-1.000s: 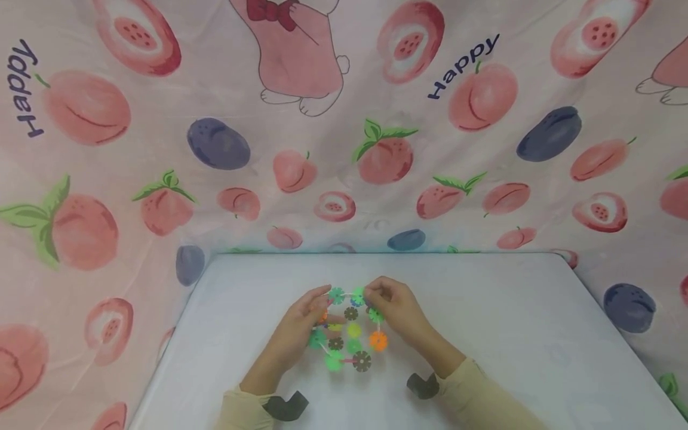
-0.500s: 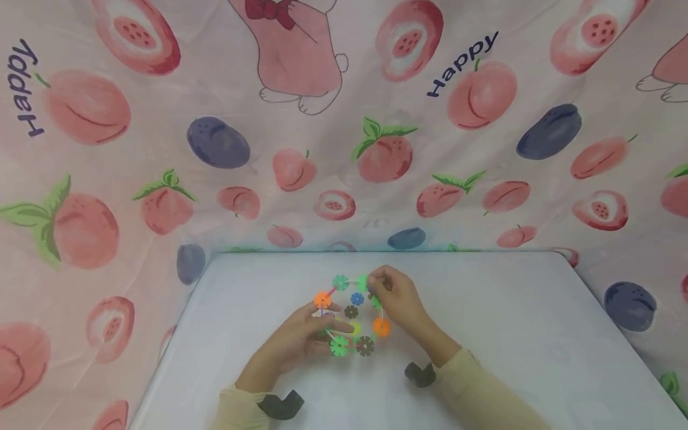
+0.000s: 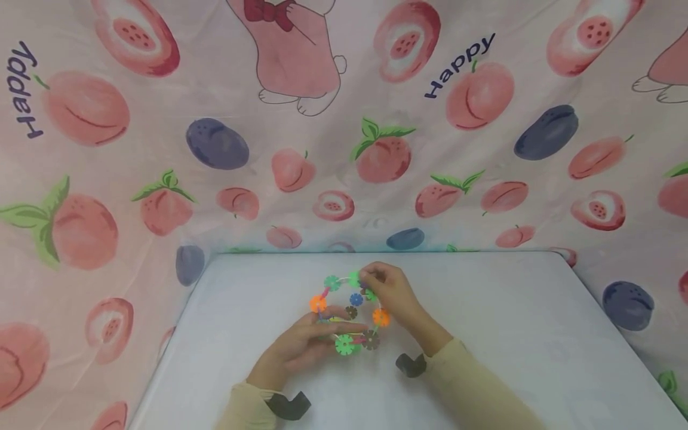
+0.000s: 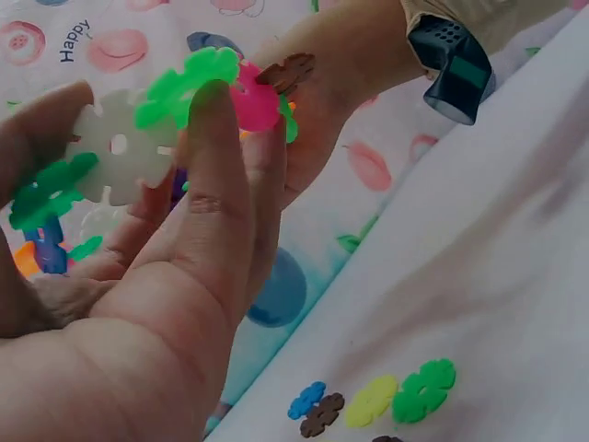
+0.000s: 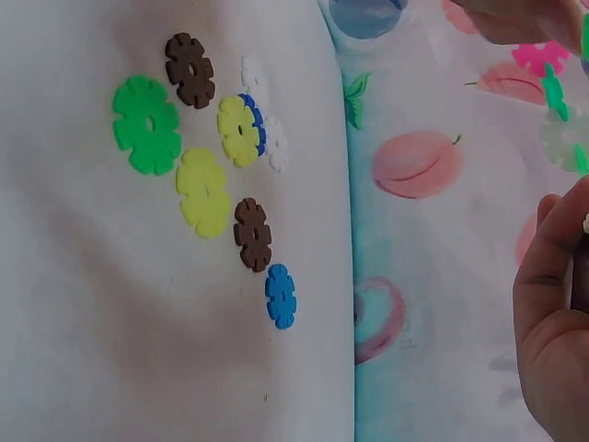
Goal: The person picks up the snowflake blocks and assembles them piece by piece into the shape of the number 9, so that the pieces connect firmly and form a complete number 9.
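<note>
A ring of linked plastic snowflake discs (image 3: 318,304), green, orange, brown, white and pink, is held tilted above the table between both hands. My left hand (image 3: 301,343) supports its lower left side, with long fingers reaching across the ring. The left wrist view shows a white disc (image 4: 115,143) between that hand's thumb and fingers. At the upper right of the ring, my right hand (image 3: 392,295) pinches it near a bright green disc (image 3: 353,279). Its fingertips hide the piece between them. The right wrist view shows only part of the right hand (image 5: 561,341) at the edge.
Loose discs lie on the white table (image 3: 484,322) beneath the ring: green (image 5: 147,124), yellow (image 5: 202,191), brown (image 5: 252,235), blue (image 5: 281,296) and white ones (image 5: 276,145). A fruit-printed cloth (image 3: 333,143) hangs behind the table. Black straps (image 3: 290,406) sit at both wrists.
The ring has been raised and tilted up from over the loose discs. My left hand has shifted from its left side to underneath, fingers across it. The right hand keeps its pinch, slightly higher.
</note>
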Demonstrator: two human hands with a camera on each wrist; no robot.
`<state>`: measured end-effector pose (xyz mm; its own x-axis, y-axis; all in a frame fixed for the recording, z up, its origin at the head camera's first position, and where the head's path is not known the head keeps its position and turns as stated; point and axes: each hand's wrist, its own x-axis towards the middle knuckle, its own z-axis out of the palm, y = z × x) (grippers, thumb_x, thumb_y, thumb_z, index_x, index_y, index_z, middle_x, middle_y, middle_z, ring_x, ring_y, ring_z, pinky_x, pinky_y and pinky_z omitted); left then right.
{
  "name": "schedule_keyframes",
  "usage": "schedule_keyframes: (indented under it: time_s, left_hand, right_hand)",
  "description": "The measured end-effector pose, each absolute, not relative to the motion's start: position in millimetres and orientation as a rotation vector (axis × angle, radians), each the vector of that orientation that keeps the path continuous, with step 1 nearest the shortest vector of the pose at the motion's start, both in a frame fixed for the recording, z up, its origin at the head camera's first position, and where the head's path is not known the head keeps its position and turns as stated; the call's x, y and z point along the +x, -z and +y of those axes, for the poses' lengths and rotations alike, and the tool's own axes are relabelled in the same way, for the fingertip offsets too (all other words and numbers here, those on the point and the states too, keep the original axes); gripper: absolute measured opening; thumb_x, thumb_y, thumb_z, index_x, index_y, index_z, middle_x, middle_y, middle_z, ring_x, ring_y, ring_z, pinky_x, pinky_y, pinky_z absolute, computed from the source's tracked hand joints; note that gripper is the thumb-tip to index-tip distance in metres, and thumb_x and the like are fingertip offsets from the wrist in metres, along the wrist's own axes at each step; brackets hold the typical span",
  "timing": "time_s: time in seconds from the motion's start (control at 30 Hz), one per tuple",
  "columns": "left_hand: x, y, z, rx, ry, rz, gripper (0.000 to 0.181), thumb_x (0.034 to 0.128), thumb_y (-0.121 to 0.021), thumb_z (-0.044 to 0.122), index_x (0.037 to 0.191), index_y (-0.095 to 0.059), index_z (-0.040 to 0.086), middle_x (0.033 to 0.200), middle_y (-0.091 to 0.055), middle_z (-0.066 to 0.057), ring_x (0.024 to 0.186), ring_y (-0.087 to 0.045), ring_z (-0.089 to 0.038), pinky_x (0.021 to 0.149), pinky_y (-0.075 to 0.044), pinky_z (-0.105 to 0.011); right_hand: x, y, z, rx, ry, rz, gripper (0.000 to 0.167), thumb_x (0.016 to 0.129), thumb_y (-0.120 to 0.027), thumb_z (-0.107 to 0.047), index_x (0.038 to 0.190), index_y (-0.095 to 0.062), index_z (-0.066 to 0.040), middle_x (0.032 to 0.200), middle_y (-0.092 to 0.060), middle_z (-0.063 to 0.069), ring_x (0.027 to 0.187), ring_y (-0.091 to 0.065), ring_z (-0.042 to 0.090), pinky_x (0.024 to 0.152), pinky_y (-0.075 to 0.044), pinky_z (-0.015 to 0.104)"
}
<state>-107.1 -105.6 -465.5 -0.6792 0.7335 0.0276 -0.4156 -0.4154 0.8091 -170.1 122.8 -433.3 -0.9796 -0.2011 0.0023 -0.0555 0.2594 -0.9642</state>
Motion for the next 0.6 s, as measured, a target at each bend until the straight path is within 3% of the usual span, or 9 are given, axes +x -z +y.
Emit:
schedule_keyframes:
  time_s: [0.1,0.23,0.4,0.6]
  left_hand:
    - [-104.9,465.0,-104.8,0.547,-2.119,0.987,0.025,0.1059,-0.043,0.007,0.097,-0.063,0.019,0.136,-0.067,-0.013,0.134,-0.059,-0.029,0.104,-0.052,-0.036]
    - [-100.9,461.5,-104.2,0.562,-2.132,0.928,0.030,0.1055,-0.042,0.005,0.090,-0.063,0.018,0.136,-0.065,-0.019,0.130,-0.061,-0.034,0.101,-0.055,-0.053]
    - [-98.4,455.8,-109.3,0.508,-2.199,0.965,0.033,0.1063,-0.039,0.005,0.082,-0.056,0.019,0.137,-0.065,-0.019,0.132,-0.060,-0.035,0.094,-0.059,-0.049]
    - [-102.4,454.1,-122.4,0.562,-2.235,1.044,0.036,0.1060,-0.034,0.002,0.082,-0.056,0.018,0.149,-0.056,-0.018,0.133,-0.057,-0.036,0.093,-0.057,-0.045]
  right_hand:
    - [-171.2,433.6,119.5,-0.231,1.839,2.371,0.018,0.099,-0.067,-0.025,0.103,-0.072,-0.007,0.093,-0.070,0.008,0.084,-0.065,0.020,0.082,-0.057,0.029]
    - [-172.4,435.4,117.2,-0.196,1.842,2.355,0.019,0.099,-0.067,-0.026,0.103,-0.073,-0.009,0.095,-0.072,0.007,0.087,-0.066,0.019,0.084,-0.056,0.028]
    - [-174.4,443.6,121.4,-0.119,1.837,2.335,0.023,0.101,-0.063,-0.028,0.108,-0.073,-0.008,0.099,-0.070,0.006,0.090,-0.064,0.019,0.083,-0.058,0.029]
    - [-180.0,466.8,130.4,-0.164,1.537,2.447,0.018,0.097,-0.069,-0.027,0.107,-0.074,-0.013,0.096,-0.072,0.003,0.081,-0.067,0.017,0.073,-0.060,0.030]
